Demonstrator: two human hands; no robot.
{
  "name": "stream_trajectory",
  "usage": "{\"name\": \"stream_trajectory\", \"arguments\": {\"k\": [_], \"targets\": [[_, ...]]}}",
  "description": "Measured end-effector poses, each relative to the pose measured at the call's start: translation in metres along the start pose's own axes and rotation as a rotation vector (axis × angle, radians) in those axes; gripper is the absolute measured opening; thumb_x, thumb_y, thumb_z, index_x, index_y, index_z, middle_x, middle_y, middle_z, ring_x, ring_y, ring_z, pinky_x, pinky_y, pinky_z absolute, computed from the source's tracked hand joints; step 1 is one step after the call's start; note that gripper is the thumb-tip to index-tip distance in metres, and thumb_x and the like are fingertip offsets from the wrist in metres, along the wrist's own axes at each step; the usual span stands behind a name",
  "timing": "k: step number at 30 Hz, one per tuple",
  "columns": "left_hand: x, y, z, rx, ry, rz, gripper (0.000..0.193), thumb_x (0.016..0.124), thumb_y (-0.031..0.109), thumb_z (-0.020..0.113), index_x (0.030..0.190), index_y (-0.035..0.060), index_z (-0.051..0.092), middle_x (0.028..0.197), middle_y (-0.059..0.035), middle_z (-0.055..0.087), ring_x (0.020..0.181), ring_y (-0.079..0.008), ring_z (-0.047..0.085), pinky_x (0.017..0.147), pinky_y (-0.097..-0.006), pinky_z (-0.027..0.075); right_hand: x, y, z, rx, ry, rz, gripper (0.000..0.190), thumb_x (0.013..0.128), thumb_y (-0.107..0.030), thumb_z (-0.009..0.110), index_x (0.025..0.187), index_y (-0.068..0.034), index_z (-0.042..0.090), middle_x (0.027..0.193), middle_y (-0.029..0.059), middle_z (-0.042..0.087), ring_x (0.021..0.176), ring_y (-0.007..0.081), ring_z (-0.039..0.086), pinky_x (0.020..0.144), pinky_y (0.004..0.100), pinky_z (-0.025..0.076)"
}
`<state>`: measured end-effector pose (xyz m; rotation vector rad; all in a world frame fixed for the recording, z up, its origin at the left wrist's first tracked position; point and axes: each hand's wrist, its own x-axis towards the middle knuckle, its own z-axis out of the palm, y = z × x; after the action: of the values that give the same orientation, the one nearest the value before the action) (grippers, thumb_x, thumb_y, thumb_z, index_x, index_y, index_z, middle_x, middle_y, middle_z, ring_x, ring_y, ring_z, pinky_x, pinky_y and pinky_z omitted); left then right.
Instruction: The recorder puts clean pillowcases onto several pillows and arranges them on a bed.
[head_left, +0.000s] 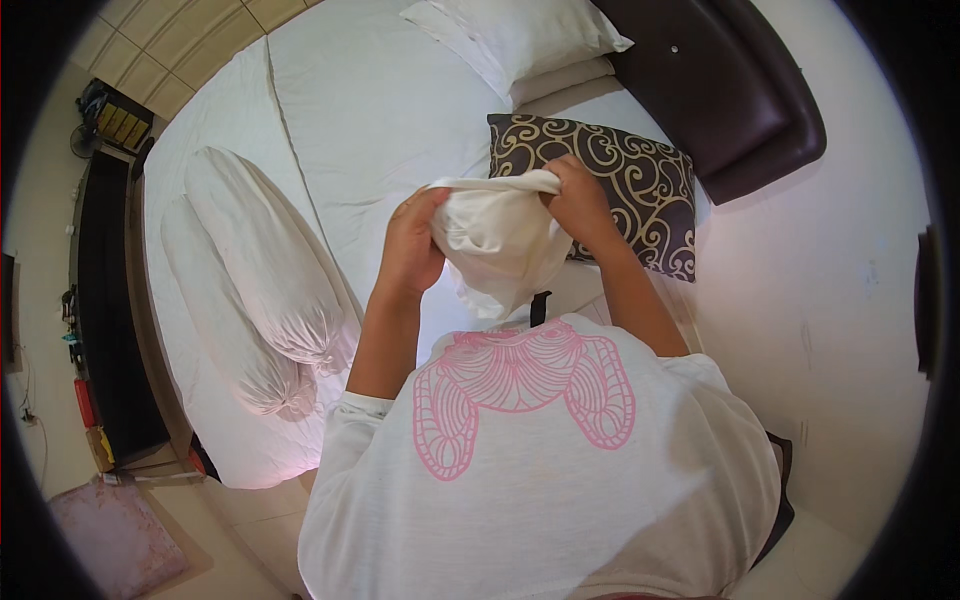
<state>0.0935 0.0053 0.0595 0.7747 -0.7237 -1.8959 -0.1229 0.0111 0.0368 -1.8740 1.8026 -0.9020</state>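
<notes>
Between my two hands hangs a white cloth (502, 232), bunched, with a rolled upper edge; it looks like a pillowcase, though its full shape is hidden in the folds. My left hand (414, 238) grips its left side, thumb on the near face. On the other side, my right hand (579, 201) pinches the right end of the rolled edge. Behind my right hand a dark brown pillow with cream scrolls (637, 187) lies on the bed, partly covered by the cloth and my forearm. The white bed sheet (360, 97) spreads beneath and beyond.
Two white bolsters (262, 247) with gathered ends lie on the left of the bed. White pillows (540, 37) are stacked at the far end by the dark padded headboard (720, 90). A wall (810, 300) runs along the right. A pinkish mat (120, 536) lies at lower left.
</notes>
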Motion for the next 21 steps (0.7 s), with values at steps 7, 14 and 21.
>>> {"name": "stream_trajectory", "arguments": {"k": [7, 14, 21], "targets": [[0.001, 0.009, -0.027, -0.156, -0.001, -0.129, 0.024, 0.084, 0.018, 0.049, 0.097, -0.0001, 0.056, 0.091, -0.0095, 0.061, 0.082, -0.0192, 0.06, 0.074, -0.0318, 0.048, 0.015, 0.029, -0.027, 1.265, -0.074, 0.457, 0.017, 0.078, 0.0, 0.053, 0.095, -0.003, 0.056, 0.09, 0.0094, 0.061, 0.08, 0.0177, 0.06, 0.073, 0.0287, 0.048], [-0.008, 0.004, -0.001, 0.985, -0.198, 0.164, 0.04, 0.072, 0.025, 0.064, 0.106, 0.0045, 0.055, 0.1, -0.0131, 0.059, 0.09, -0.0238, 0.057, 0.077, -0.0312, 0.045, 0.022, 0.012, -0.04, 1.585, -0.237, 0.428, 0.019, 0.083, -0.008, 0.05, 0.1, -0.002, 0.055, 0.092, 0.0078, 0.06, 0.082, 0.0151, 0.059, 0.077, 0.0288, 0.049], [0.012, -0.008, -0.03, 0.39, -0.078, -0.185, 0.027, 0.075, 0.021, 0.057, 0.095, 0.0042, 0.06, 0.096, -0.0078, 0.06, 0.08, -0.0205, 0.06, 0.073, -0.0338, 0.048, 0.018, 0.001, -0.04, 1.405, -0.213, 0.39, 0.021, 0.082, -0.009, 0.052, 0.102, -0.002, 0.054, 0.092, 0.0065, 0.06, 0.081, 0.0134, 0.059, 0.075, 0.0272, 0.049]]}}
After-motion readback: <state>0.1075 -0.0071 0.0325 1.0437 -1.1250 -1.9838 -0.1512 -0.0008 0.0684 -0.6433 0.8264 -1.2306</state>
